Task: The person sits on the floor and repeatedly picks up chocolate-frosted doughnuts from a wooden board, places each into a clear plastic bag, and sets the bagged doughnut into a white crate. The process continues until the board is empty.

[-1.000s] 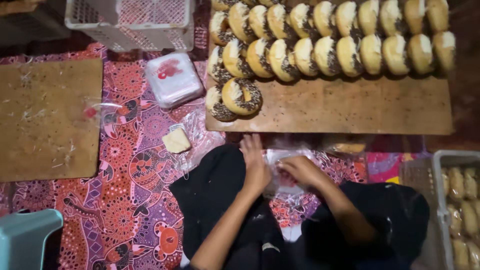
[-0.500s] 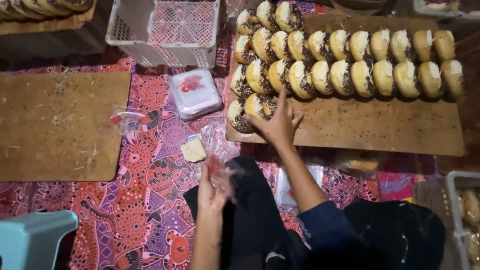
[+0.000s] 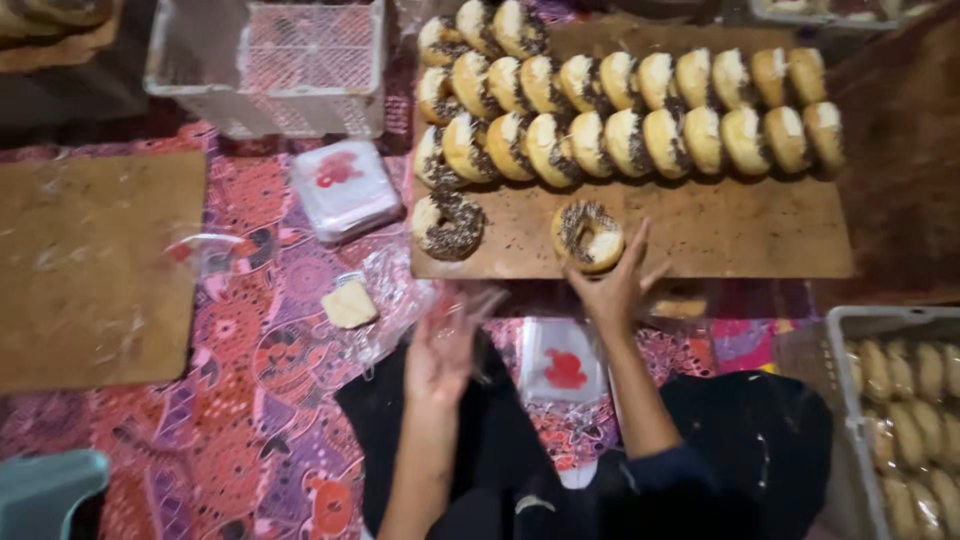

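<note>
My right hand grips a sprinkle-topped doughnut at the near edge of a long wooden board. Rows of similar doughnuts stand on edge along the board's far half, and one more doughnut lies flat at its left end. My left hand is raised over my lap and holds a blurred clear plastic bag. A clear bag with a red mark lies on my dark trousers between my arms.
A stack of clear bags with red marks and a small pale block lie on the patterned cloth. A second wooden board is left, a white crate behind, a crate of doughnuts right, a teal stool near left.
My right hand reached out to the board and pulled one doughnut away from the row toward me. My left hand lifted a plastic bag from my lap. The camera tilted slightly.
</note>
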